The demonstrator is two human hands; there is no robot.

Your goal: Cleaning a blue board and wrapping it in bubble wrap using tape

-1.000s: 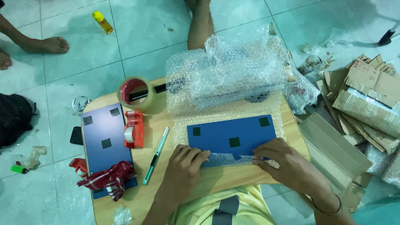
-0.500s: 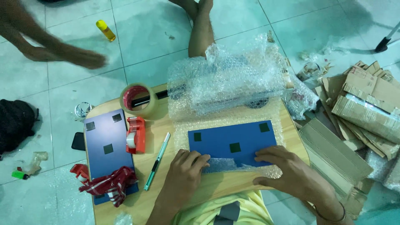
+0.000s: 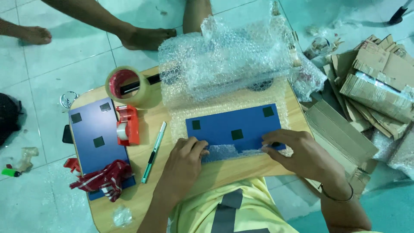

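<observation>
The wooden tabletop [image 3: 224,177] carried everything. A big crumpled heap of bubble wrap [image 3: 228,56] sat at its far side, and its sheet ran toward me under the blue panel [image 3: 235,125]. That panel lay flat in the middle, right in front of me, a thin rectangle with small dark squares on it. I judged it stiff, light and smooth, so likely slippery, best held by its long edges. The wrap was soft, springy and would not stay folded unless pinned. A second blue panel [image 3: 92,146] lay at the left, with a red tape dispenser [image 3: 127,125], a tape roll [image 3: 127,86] and a green cutter [image 3: 154,151] beside it. My left hand [image 3: 183,157] pressed the folded wrap edge onto the panel's near edge, fingers flat, clamped on nothing. My right hand [image 3: 297,151] pinched wrap and panel at the near right corner.
</observation>
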